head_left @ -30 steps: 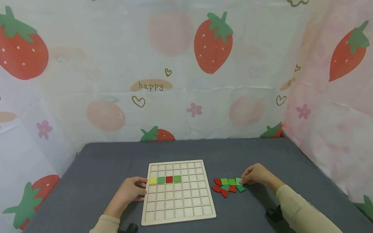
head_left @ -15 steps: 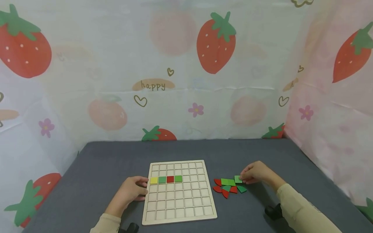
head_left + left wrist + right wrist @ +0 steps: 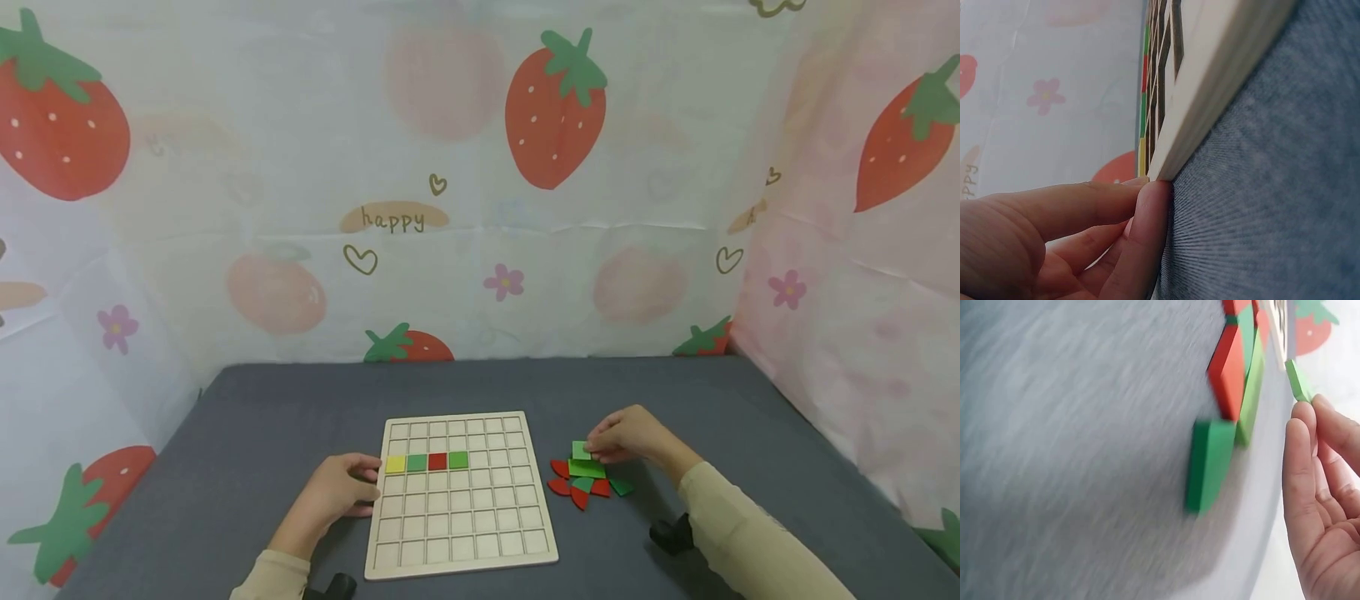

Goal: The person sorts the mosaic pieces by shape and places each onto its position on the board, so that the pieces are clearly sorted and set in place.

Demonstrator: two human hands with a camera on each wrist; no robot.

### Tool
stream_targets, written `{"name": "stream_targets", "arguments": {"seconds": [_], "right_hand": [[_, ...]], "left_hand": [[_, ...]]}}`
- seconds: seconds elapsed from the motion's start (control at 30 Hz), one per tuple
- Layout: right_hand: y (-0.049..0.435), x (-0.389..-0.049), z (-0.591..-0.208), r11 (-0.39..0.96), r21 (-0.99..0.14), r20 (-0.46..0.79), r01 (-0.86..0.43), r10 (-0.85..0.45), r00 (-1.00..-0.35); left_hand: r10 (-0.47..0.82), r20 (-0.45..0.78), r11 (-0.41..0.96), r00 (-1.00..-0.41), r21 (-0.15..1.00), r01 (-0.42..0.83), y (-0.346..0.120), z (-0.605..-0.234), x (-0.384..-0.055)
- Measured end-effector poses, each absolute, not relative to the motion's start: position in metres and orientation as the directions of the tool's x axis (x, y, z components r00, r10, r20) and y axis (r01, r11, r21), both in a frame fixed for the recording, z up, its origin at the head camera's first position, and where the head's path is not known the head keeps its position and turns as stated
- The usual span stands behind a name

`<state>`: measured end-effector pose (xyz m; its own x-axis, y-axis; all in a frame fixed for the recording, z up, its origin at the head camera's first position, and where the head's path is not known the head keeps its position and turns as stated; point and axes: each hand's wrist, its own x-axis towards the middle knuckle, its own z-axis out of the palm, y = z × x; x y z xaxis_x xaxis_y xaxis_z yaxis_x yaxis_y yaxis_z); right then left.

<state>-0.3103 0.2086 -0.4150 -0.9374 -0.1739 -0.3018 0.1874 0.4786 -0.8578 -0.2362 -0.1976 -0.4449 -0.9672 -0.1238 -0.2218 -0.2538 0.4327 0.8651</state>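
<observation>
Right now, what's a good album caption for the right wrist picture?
Right hand pinches a light green tile near red and green pieces.

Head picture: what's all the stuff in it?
Board: one, pale wood, on table
Tiles: four, yellow, red and two green, on board
Held tile: one, light green, in right hand
Red pieces: four, red, right of board
Green pieces: several, green, beside those
Table: one, grey, underneath
Backdrop: count unclear, pale, strawberry-printed, behind
Black objects: two, black, beside sleeves
Sleeves: two, beige, at bottom
Left hand: one, holding board's left edge
Right hand: one, pinching held tile
</observation>
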Motion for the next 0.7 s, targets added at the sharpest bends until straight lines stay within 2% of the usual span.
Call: {"name": "stream_targets", "arguments": {"seconds": [0.3, 0.7], "right_hand": [[0.177, -0.314, -0.414, 0.486, -0.856, -0.289, 0.175, -0.169, -0.942], [0.149, -0.32, -0.416, 0.441, -0.885, -0.273, 0.15, -0.231, -0.934]], "left_hand": [[-0.122, -0.223, 0.428, -0.967, 0.867, -0.254, -0.198, -0.447, -0.237], [-0.124, -0.226, 0.426, -0.966, 0.867, -0.257, -0.198, -0.447, -0.237]]}}
